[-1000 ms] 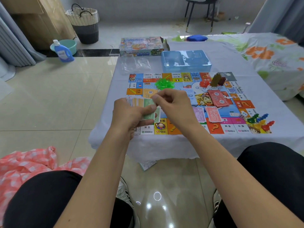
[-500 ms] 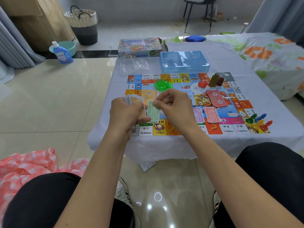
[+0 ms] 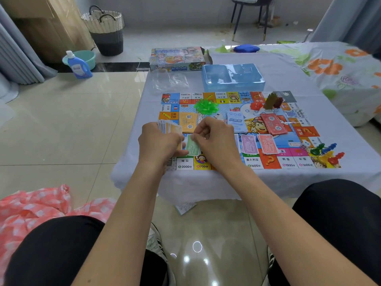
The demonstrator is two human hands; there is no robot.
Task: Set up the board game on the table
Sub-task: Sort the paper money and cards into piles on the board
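The colourful game board (image 3: 288, 164) lies flat on the low table (image 3: 278, 69). My left hand (image 3: 159, 144) grips a fanned stack of play money (image 3: 169, 126) over the board's near left side. Beside it, my right hand (image 3: 216, 139) pinches a green banknote (image 3: 192, 148) by its top edge. On the board lie a pile of green houses (image 3: 206, 106), red notes (image 3: 273, 122), pink notes (image 3: 248, 144), blue cards (image 3: 236, 119), red and dark buildings (image 3: 272, 101), a die (image 3: 305, 144) and coloured pawns (image 3: 327, 151).
The game box (image 3: 177, 58), a clear plastic bag (image 3: 169, 81) and the blue plastic insert tray (image 3: 233, 77) sit at the table's far side. A bed (image 3: 340, 67) adjoins on the right. A detergent bottle (image 3: 79, 66), basin and basket stand on the floor at left.
My right hand has drawn the green note off the stack and lowered it a little beside my left hand. The view has tilted slightly.
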